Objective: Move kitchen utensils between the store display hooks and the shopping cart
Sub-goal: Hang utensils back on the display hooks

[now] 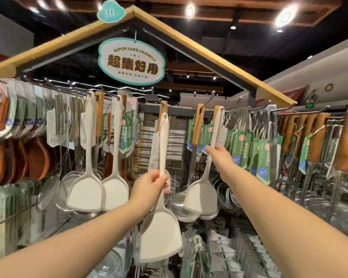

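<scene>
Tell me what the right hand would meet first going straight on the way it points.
The handle of the hanging white spatula: the right hand points up at it and its fingertips seem to be on it. Green tags hang close beside, though depth is unclear.

A wooden frame (189, 44) in the shape of a house roof stands over the display. On its peak sits a small teal badge (111, 12) with the number 10. Under the peak an oval sign (131, 61) hangs from a thin hook; it reads "SUPER USER-FRIENDLY" above large brown Chinese characters. Round lamps (285, 17) shine in the dark ceiling beside wooden beams (249, 1). Far right, a small green lit sign (310, 105) glows under a white wall.
</scene>
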### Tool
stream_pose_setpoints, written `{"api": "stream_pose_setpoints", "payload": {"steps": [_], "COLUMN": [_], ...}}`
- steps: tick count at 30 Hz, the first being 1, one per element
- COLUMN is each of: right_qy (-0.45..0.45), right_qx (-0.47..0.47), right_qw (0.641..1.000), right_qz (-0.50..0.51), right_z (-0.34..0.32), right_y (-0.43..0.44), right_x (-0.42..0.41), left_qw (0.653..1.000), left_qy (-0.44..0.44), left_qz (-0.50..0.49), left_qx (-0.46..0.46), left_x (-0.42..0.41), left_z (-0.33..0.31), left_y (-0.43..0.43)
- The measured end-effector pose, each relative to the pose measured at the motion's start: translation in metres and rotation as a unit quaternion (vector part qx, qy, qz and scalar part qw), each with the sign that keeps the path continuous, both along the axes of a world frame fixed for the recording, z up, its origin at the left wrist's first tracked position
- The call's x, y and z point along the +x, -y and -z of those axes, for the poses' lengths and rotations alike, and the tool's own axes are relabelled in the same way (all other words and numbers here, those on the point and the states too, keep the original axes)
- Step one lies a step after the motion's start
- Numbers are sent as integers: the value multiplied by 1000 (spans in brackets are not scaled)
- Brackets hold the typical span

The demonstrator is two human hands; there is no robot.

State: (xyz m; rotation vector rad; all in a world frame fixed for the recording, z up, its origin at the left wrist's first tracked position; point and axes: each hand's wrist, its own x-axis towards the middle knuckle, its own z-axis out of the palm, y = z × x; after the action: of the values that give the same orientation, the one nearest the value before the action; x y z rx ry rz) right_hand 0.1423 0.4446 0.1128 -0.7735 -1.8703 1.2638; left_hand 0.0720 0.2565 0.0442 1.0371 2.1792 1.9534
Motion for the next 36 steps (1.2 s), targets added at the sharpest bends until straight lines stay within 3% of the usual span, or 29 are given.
{"api": "stream_pose_setpoints", "payload": {"steps": [4,15,25,36], "right_qy": [-59,-131,-162,-201], "right_qx": [-66,-86,-11,-126], "right_qw": [995,987,984,959], "right_qz": [-51,-45,-68,-154], "right_z": [-4,-9,-9,-35], "right_y": [1,17,45,68], "right_x": [2,28,63,87], "left_qw": [1000,999,998,998], "left_qy": [7,8,4,-11], "left_qz": [2,28,51,57], "left_qx": [3,14,27,38], "left_x": [-3,21,55,80], "left_z": [-1,-7,-19,-21], "left_y": [5,5,2,-5]}}
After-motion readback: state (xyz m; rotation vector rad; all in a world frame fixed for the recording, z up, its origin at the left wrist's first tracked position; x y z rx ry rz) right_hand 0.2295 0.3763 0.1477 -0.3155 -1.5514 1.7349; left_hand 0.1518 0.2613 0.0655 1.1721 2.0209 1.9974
